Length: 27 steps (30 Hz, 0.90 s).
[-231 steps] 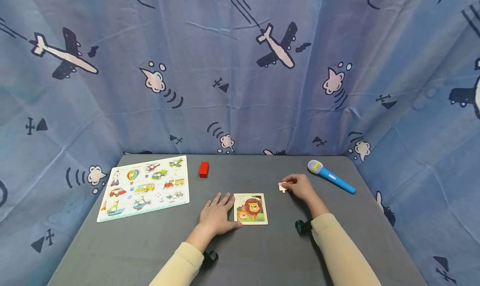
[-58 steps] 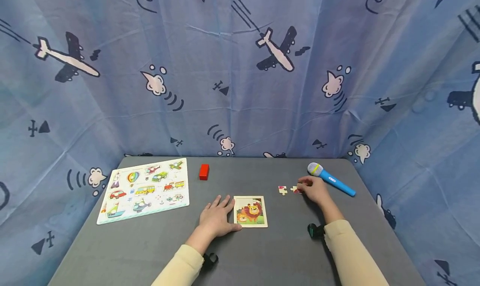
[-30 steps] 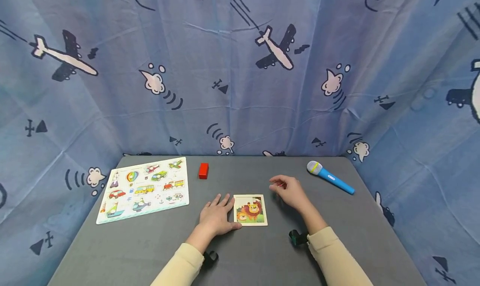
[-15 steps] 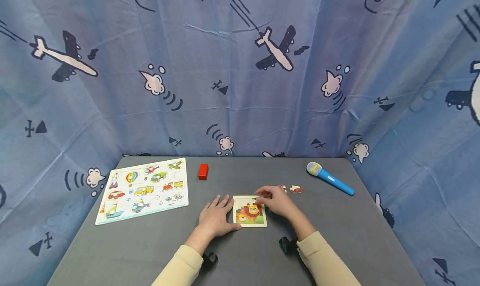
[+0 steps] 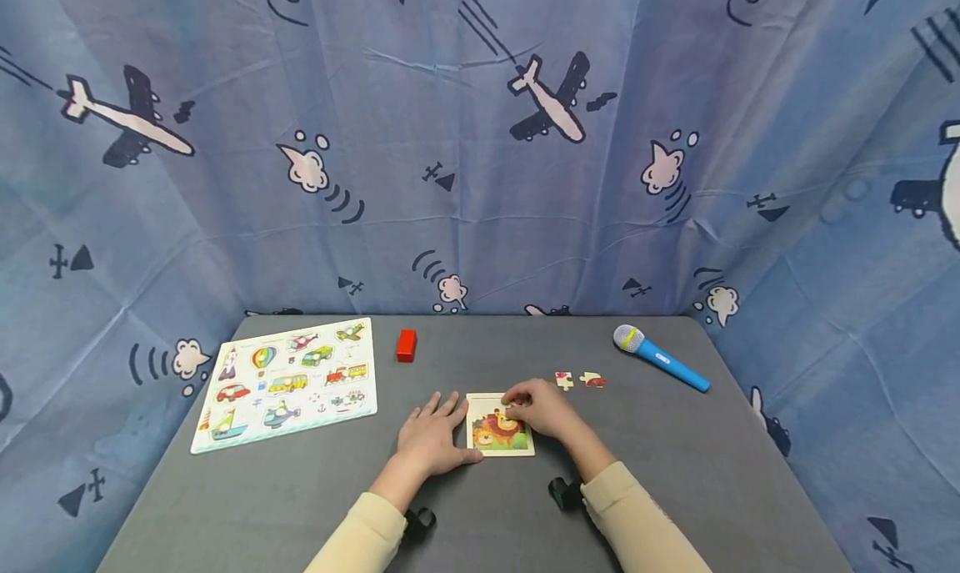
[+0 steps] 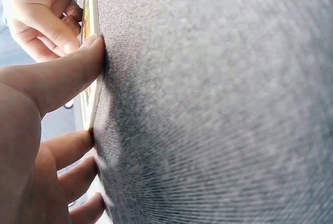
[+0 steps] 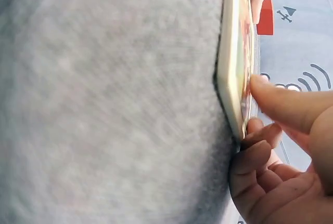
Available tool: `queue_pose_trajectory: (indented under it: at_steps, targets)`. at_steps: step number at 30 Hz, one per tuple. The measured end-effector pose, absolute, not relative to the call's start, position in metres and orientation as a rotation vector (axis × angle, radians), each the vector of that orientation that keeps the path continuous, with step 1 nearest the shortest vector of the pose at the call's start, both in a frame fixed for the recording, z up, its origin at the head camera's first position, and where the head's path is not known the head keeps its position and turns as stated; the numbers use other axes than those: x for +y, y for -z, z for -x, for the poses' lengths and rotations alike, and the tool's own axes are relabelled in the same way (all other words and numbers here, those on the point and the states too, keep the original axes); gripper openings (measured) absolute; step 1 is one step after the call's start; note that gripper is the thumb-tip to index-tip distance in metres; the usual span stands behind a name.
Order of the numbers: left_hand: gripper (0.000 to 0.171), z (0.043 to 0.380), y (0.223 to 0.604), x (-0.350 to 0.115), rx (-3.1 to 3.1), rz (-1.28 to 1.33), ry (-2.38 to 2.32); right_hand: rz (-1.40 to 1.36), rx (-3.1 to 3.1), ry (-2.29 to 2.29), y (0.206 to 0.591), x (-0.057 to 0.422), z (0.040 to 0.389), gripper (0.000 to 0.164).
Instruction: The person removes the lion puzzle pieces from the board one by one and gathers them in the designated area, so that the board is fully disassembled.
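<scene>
A small framed lion jigsaw puzzle [image 5: 510, 453] lies on the grey table. My left hand [image 5: 431, 441] rests at its left side, fingers spread; its thumb [image 6: 78, 76] touches the near edge. Over the puzzle's upper right part is my right hand [image 5: 546, 408]. In the right wrist view the thumb [image 7: 276, 96] touches the picture face, and curled fingers [image 7: 255, 164] sit by the board's corner. I cannot tell whether a piece is pinched there. Two loose jigsaw pieces, a left one [image 5: 564, 380] and a right one [image 5: 592, 379], lie beyond the right hand.
A blue toy microphone [image 5: 663, 360] lies at the back right. At the back stands a red block [image 5: 407, 346]. A large vehicle picture board [image 5: 285, 384] covers the left side. A patterned curtain [image 5: 480, 181] hangs behind the table.
My right hand has set down a second jigsaw piece next to the first, then moved left and back onto the puzzle. My left hand has stayed by the puzzle's left edge.
</scene>
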<state>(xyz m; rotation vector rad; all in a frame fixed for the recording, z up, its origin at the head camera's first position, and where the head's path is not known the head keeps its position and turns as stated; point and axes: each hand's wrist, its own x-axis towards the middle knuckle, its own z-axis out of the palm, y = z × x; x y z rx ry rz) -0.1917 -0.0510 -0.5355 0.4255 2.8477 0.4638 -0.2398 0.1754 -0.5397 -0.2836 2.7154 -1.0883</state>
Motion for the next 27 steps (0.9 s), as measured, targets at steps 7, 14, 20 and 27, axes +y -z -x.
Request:
queue_pose_trajectory:
  at_steps: [7,14,20,27]
  targets:
    - [0.091,0.1912,0.5330,-0.0508,2.852,-0.425,-0.456,0.278,2.772,1.018,0.5387,0.1733,0.2375,0.008]
    - [0.091,0.1928,0.5352,-0.0510,2.851,-0.420,-0.450,0.278,2.849,1.017,0.5390,0.1722,0.2383,0.012]
    - [0.091,0.1913,0.5366,-0.0521,2.848,-0.421,-0.434,0.274,2.867,1.006,0.5388,0.1718,0.2349,0.011]
    - [0.091,0.1914,0.5368,-0.0511,2.853,-0.422,-0.451,0.278,2.882,1.005,0.5390,0.1733,0.2339,0.008]
